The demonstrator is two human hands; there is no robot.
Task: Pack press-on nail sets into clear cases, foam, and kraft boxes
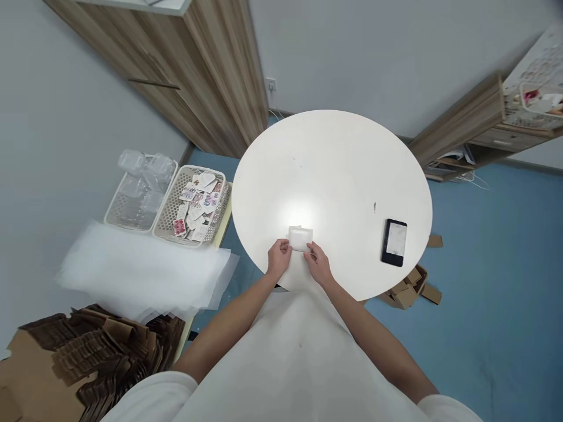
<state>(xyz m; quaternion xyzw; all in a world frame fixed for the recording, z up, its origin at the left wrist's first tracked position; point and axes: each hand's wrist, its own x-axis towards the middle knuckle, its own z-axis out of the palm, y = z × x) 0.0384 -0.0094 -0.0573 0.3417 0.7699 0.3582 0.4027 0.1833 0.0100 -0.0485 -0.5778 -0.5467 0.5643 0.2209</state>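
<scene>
A small white packet [301,239], roughly rectangular, lies at the near edge of the round white table [334,170]. It looks wrapped in thin white sheet, with a layer sticking out at its upper left. My left hand [279,258] pinches the left edge, thumb and fingers together. At the lower right corner, my right hand [318,262] grips it with bent fingers. What is inside the packet is hidden.
A flat black device with a pale plate [396,242] lies on the table's right side. To the left are a stack of translucent white sheets [145,266], a basket of printed cards [169,220], a basket of clear plastic boxes [114,214] and folded cardboard [109,357]. Cardboard pieces [407,290] lie lower right.
</scene>
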